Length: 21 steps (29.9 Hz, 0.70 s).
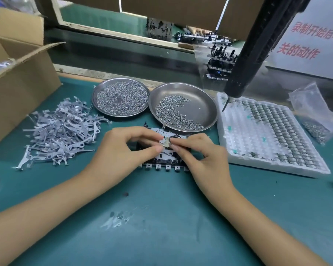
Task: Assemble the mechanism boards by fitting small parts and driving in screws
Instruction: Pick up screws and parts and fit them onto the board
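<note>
The left hand and right hand pinch a small part over the board, lining it up; screws wait just behind.

Table is matt green, a bit scuffed. Two shiny steel dishes of glossy metal screws; white foam tray at 3 o'clock, brown cardboard box at 9.

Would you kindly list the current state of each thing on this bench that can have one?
Left hand: pinching a small part over the board.
Right hand: pinching the same small part.
Mechanism board: flat on the mat, under both hands.
Left dish: covered with screws.
Right dish: partly filled with screws.
Foam tray: near-left pockets empty.
Cardboard box: flaps open.
Electric screwdriver: hanging, unheld.
</note>
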Motion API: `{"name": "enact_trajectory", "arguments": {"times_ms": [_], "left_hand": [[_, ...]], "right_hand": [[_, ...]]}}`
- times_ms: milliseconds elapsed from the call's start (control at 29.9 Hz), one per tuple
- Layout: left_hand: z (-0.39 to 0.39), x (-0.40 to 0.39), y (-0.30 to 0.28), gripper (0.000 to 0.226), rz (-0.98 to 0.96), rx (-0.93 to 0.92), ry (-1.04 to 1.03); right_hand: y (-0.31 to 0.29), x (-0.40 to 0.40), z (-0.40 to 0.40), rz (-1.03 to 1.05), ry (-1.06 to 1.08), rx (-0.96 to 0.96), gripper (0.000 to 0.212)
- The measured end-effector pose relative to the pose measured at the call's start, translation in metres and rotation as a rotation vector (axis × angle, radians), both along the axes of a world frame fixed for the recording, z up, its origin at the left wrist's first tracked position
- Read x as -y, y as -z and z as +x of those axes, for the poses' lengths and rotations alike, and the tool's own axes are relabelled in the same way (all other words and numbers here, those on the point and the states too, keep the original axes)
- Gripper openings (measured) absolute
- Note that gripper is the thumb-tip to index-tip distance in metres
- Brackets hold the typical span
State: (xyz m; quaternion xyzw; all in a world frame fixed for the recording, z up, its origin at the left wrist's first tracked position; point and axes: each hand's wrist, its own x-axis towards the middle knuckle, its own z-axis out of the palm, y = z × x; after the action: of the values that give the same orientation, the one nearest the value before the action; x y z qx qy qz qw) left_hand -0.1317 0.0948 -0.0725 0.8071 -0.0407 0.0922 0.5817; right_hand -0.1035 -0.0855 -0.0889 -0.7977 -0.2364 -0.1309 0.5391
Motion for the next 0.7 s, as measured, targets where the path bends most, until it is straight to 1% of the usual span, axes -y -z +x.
{"name": "enact_trajectory", "arguments": {"times_ms": [67, 301, 434, 701], "left_hand": [[0.0001, -0.0015, -0.0004, 0.017, 0.009, -0.045, 0.027], [-0.0006, -0.0074, -0.0057, 0.019, 0.050, -0.085, 0.051], [-0.0008, -0.0097, -0.0055, 0.018, 0.078, -0.090, 0.044], [-0.0025, -0.0095, -0.0026, 0.019, 0.083, -0.075, 0.042]], "right_hand": [[-0.0007, 0.0004, -0.0016, -0.034, -0.014, 0.046, 0.019], [-0.0006, 0.0003, -0.0053, -0.157, -0.086, 0.179, 0.016], [0.0009, 0.0020, -0.0046, -0.210, -0.110, 0.213, 0.021], [0.0041, 0.0008, -0.0064, -0.242, -0.084, 0.259, 0.019]]}}
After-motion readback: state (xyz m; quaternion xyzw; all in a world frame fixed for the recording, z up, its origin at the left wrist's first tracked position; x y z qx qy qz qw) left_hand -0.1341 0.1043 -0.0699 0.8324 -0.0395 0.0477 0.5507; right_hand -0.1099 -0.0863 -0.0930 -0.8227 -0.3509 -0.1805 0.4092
